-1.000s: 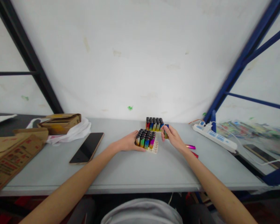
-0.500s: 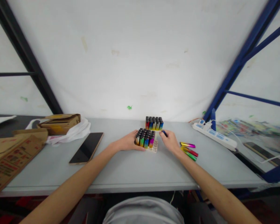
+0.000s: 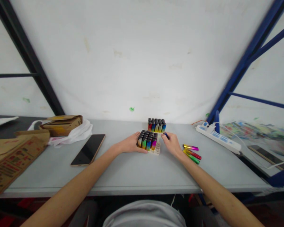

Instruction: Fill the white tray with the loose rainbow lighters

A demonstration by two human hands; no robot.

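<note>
My left hand (image 3: 129, 144) is curled around the left side of a pale tray (image 3: 157, 151) with round holes. Upright in that tray stand several metallic, multicoloured lighters (image 3: 148, 142) with black tops; holes along its right side show bare. To the right of the tray, my right hand (image 3: 171, 143) is closed on a dark blue lighter (image 3: 166, 135), most of which the fingers hide. Just behind, a second block of upright lighters (image 3: 156, 126) stands near the wall. Right of my right hand, several loose lighters (image 3: 191, 154) in purple, yellow, red and green lie on the table.
A black-screened phone (image 3: 88, 150) lies on the grey table (image 3: 132, 176) at left. Beyond it are a cardboard box (image 3: 61, 126), a white plastic bag (image 3: 85, 129) and a larger carton (image 3: 21, 160). On the right sits a white power strip (image 3: 219, 138) with cables, beside a blue frame post (image 3: 236, 72).
Hardly anything differs. My right hand has shifted very slightly with the dark blue lighter, and the whole view has drifted a little. The left hand keeps its place on the tray.
</note>
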